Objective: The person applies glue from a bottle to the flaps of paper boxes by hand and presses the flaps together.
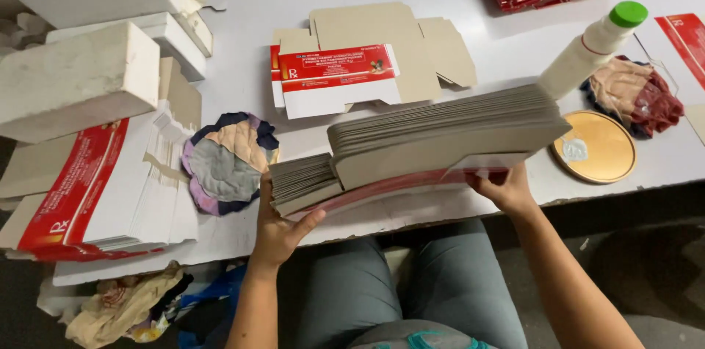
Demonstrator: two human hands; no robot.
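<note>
Both hands grip a thick stack of flat carton blanks (433,147) above the worktop's (470,41) near edge, left hand (279,228) clamping its left end, right hand (507,191) under its right. Squaring the stack seems underway; a steady two-handed hold matters. Farther off lies an unfolded carton (367,63).

A thick stack of flat grey-and-red cardboard carton blanks (433,147) is spanning the middle of the frame, blocking the way across the near edge of the white surface (470,19). Behind it, one unfolded red-and-white carton blank (345,77) is lying flat, with bare surface opening to its left and above it. At lower left, a round patchwork cloth pad (224,162) and a fanned pile of red-and-white cartons (103,187) are crowding the passage. At right, a white plastic bottle with a green cap (591,48), a round golden lid (595,147) and a second cloth pad (635,96) are narrowing the room.
</note>
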